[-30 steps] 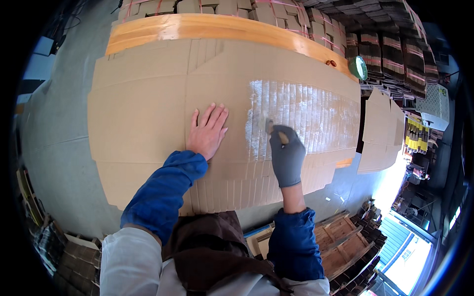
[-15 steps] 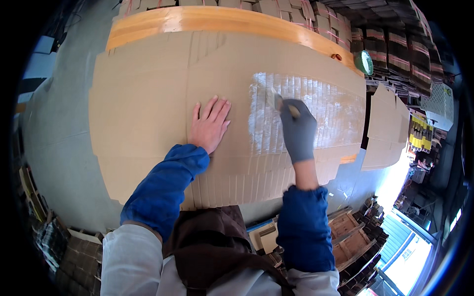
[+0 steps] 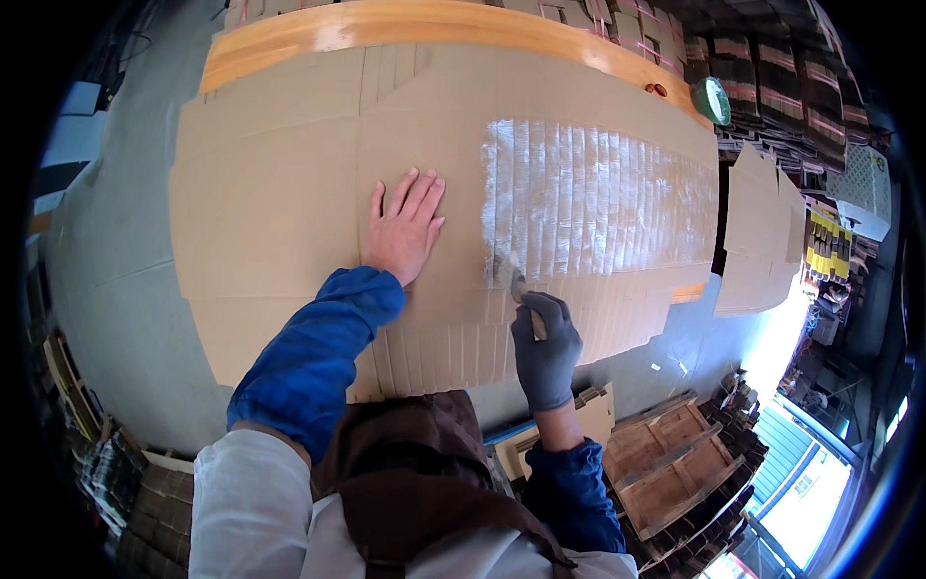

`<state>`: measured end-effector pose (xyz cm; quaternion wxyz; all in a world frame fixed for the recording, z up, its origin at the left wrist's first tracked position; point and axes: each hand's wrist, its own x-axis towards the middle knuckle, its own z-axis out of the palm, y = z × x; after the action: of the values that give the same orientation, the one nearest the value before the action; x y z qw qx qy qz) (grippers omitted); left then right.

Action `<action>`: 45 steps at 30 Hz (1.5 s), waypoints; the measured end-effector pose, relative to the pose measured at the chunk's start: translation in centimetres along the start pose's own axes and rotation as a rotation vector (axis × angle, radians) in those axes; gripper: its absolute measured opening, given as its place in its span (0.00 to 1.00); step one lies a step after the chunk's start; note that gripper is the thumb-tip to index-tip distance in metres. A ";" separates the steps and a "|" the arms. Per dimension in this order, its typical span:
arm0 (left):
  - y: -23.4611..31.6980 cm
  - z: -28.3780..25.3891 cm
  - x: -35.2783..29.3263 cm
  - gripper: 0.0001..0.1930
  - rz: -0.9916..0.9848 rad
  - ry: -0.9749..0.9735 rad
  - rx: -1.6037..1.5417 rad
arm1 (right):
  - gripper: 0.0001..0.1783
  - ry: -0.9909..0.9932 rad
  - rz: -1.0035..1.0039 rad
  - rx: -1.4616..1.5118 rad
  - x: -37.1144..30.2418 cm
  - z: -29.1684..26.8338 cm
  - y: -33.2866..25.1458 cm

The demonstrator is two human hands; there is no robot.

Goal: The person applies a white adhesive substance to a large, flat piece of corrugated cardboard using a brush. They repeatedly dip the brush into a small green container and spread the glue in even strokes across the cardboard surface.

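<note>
A large flat sheet of cardboard (image 3: 270, 212) lies before me, creased across its width. On its right part is a whitish wet-looking coated patch (image 3: 598, 198) with ridges showing through. My left hand (image 3: 405, 222), bare, rests flat on the cardboard left of the patch, fingers spread. My right hand (image 3: 547, 349), in a grey glove, is closed around the handle of a brush (image 3: 518, 281). The bristles touch the near left corner of the coated patch and look slightly blurred.
The cardboard lies on a wooden table (image 3: 386, 26) whose far edge shows. A green bowl (image 3: 711, 100) stands at its far right corner, near two small brown objects (image 3: 657, 90). Another cardboard piece (image 3: 757, 232) lies to the right. Bundled cardboard (image 3: 733, 82) is stacked behind; a wooden pallet (image 3: 666, 463) lies at lower right.
My right hand has drawn the brush toward me, from the far left part of the coated patch to its near left corner. My left hand stays flat on the cardboard.
</note>
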<state>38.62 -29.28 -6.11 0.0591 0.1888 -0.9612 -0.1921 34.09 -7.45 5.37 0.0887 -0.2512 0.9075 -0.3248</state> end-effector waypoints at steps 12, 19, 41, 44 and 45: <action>-0.1 0.1 0.0 0.28 -0.003 -0.015 0.006 | 0.13 -0.041 -0.069 -0.046 -0.6 0.9 -1.2; 0.0 0.3 0.1 0.27 -0.008 -0.013 0.010 | 0.11 -0.046 -0.070 -0.101 1.6 0.4 -1.1; -0.1 0.5 -0.1 0.27 -0.023 -0.090 0.088 | 0.13 0.103 0.074 -0.329 4.6 -7.6 12.1; 0.7 0.5 0.2 0.27 -0.019 -0.101 0.094 | 0.12 -0.018 -0.149 -0.246 2.9 -6.0 11.3; 0.7 0.4 0.7 0.27 -0.018 -0.092 0.101 | 0.12 -0.042 -0.200 -0.239 3.3 -5.8 11.5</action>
<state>37.70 -28.81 -6.22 0.0035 0.1913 -0.9696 -0.1526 24.80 1.62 2.62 0.0444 -0.3560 0.9080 -0.2165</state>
